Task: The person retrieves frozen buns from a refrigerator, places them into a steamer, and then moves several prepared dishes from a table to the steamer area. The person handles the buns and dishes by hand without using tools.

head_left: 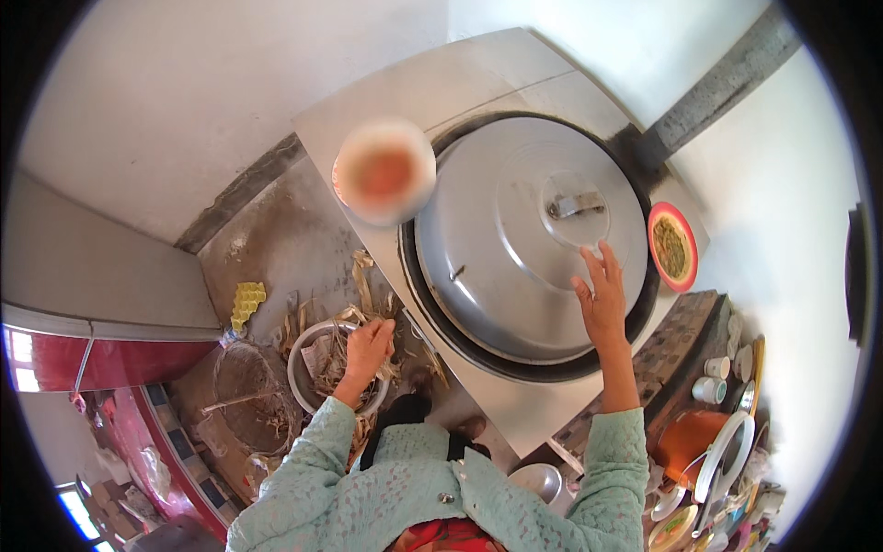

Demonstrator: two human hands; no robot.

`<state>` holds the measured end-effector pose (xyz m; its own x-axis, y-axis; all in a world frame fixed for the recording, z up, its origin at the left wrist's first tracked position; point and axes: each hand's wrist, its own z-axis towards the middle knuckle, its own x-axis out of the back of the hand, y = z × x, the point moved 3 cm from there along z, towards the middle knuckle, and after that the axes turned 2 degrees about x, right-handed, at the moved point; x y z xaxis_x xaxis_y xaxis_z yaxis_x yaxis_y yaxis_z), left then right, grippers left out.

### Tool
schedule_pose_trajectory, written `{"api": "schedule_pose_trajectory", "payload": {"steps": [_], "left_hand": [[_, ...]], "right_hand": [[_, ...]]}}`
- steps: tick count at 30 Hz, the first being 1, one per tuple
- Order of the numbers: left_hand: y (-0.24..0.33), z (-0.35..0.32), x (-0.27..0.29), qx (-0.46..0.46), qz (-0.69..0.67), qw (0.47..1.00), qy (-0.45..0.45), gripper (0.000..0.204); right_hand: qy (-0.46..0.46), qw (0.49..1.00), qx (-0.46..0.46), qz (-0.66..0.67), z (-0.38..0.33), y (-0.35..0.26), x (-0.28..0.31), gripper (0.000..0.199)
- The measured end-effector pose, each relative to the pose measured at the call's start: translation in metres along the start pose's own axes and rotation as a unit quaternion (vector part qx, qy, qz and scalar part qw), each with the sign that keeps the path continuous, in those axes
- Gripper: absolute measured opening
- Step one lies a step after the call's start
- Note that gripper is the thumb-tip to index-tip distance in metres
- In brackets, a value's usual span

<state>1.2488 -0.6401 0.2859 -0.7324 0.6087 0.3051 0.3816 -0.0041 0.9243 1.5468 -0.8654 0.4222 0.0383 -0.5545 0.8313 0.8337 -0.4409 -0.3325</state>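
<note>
A large domed metal lid (478, 212) covers the round pot set into the pale stove top (501, 78). My right hand (602, 299) hovers over the lid's near right part, its fingers stretched and apart, just short of the lid's handle (576, 204). Down to the left, my left hand (370, 350) is closed, knuckles up, above a metal basin (294, 373) of dry corn husks (324, 361). What its curled fingers hold, if anything, is hidden.
A white bowl (346, 184) of blurred reddish food stands at the stove's left edge; a red-rimmed dish (656, 221) of greens sits on the right. A wicker basket (241, 382) and yellow egg tray (246, 304) lie on the floor. An orange bucket (682, 446) stands lower right.
</note>
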Motion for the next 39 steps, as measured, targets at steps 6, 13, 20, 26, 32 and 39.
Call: {"api": "schedule_pose_trajectory", "payload": {"steps": [6,13,20,26,32,39], "left_hand": [[0.077,-0.004,-0.043,-0.287,0.189,0.938,0.053,0.031],[0.167,0.027,-0.119,-0.466,0.194,0.862,0.046,0.051],[0.242,0.074,-0.216,-0.465,0.126,0.876,-0.014,0.055],[0.253,0.119,-0.297,-0.422,0.201,0.883,-0.034,0.055],[0.251,0.141,-0.322,-0.388,0.281,0.878,-0.022,0.043],[0.253,0.159,-0.327,-0.307,0.219,0.925,-0.036,0.034]], "right_hand": [[0.002,0.992,-0.082,0.095,-0.048,0.016,0.012,0.033],[0.046,0.975,-0.147,0.163,-0.122,0.013,0.014,0.026],[0.071,0.934,-0.295,0.191,-0.233,0.005,0.023,0.026],[0.15,0.828,-0.425,0.334,-0.303,0.039,0.004,0.028],[0.191,0.766,-0.438,0.43,-0.247,0.136,0.017,0.032],[0.243,0.713,-0.442,0.488,-0.151,0.229,0.018,0.033]]}}
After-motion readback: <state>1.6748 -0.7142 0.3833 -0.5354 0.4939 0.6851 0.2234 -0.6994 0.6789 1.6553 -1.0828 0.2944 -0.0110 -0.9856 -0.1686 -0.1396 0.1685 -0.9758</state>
